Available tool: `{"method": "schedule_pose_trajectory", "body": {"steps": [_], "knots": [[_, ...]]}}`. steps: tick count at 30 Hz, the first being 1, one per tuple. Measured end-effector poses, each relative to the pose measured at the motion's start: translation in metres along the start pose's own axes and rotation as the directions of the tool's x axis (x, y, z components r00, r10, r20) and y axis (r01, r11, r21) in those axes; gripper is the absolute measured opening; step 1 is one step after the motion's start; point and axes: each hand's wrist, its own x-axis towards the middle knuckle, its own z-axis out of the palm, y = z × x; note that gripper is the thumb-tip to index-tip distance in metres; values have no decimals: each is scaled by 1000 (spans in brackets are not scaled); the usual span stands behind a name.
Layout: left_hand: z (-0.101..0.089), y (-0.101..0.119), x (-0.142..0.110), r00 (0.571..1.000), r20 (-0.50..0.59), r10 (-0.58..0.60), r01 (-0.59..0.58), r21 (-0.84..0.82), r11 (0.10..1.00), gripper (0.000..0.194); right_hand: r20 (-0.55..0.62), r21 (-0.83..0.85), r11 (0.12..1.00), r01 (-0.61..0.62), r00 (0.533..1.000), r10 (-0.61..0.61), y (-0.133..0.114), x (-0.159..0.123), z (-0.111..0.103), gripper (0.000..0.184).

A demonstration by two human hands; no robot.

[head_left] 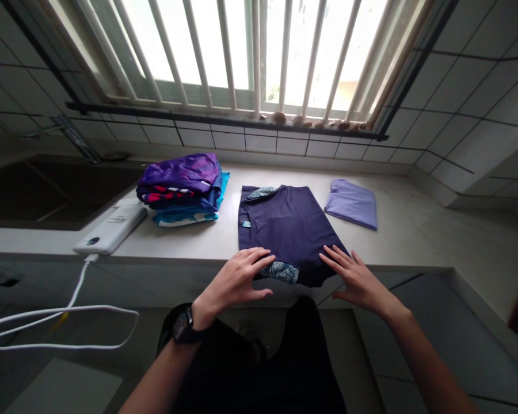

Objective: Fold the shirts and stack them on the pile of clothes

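A folded navy garment (287, 227) lies flat on the pale stone counter (397, 241), with a patterned blue lining (280, 272) showing at its near edge. My left hand (235, 279) rests on that near edge, fingers spread and holding nothing. My right hand (358, 279) has its fingertips on the garment's near right corner, also not gripping. A black watch (183, 325) sits on my left wrist. To the left stands a stack of folded purple and blue clothes (181, 187). A folded lilac garment (351, 203) lies to the right.
A white power bank (110, 227) lies at the counter's front edge, its white cable (60, 328) hanging down in loops. A dark sink (47, 192) with a metal tap (75, 138) is at left. A barred window (250, 54) and tiled wall (466, 98) stand behind.
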Motion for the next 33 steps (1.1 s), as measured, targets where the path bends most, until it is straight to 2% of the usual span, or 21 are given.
{"method": "schedule_pose_trajectory", "body": {"steps": [1,3,6,8,10,13,15,18,20,21,23,25,26,28,29,30,32,33], "knots": [[9,2,-10,999,-18,31,-30,53,998,64,-23,-38,999,-11,1000,10,1,-1,7,89],[29,1,-20,996,-74,56,-42,176,983,61,-100,-102,994,-49,994,38,-2,3,22,74],[53,-8,-20,982,-178,65,-7,307,952,55,-238,-143,980,-139,966,102,-10,10,39,50],[59,-13,-17,974,-206,96,-23,332,943,50,-313,-117,982,-150,944,107,-14,11,44,43],[57,-15,-18,964,-226,140,-64,312,948,44,-390,-64,991,-117,917,83,-16,8,43,42],[43,-14,-25,940,-304,156,-97,199,975,36,-494,23,999,-48,868,53,-21,2,31,41],[27,-11,-30,932,-350,93,-75,65,995,32,-540,71,997,17,841,24,-30,-2,16,36],[-8,-4,-31,924,-375,-81,21,-163,986,25,-634,129,981,145,773,-31,-44,0,-14,31],[-36,-2,-20,905,-362,-223,126,-273,954,21,-680,159,970,186,732,-29,-48,9,-35,27],[-49,-4,-10,890,-351,-292,185,-309,933,19,-687,175,968,179,727,-10,-47,17,-46,24],[-72,-14,18,854,-332,-401,282,-353,892,24,-674,206,972,114,737,56,-39,42,-64,17],[-83,-31,52,818,-312,-483,366,-366,856,34,-647,219,976,5,750,142,-26,74,-76,14],[-84,-40,69,802,-308,-512,404,-351,845,39,-622,214,973,-83,757,201,-20,90,-78,16],[-75,-57,97,756,-356,-549,472,-283,835,45,-536,154,941,-301,775,335,-12,120,-76,33],[-66,-63,106,763,-358,-538,484,-235,843,47,-478,110,921,-373,793,378,-12,131,-71,42],[-56,-67,112,801,-328,-501,466,-184,866,47,-410,69,913,-403,823,394,-13,139,-64,50],[-34,-70,115,907,-194,-373,360,-98,928,45,-248,20,932,-361,902,354,-21,149,-46,57],[-23,-69,113,946,-112,-305,299,-65,952,43,-157,19,946,-325,933,323,-27,151,-36,58]]}}
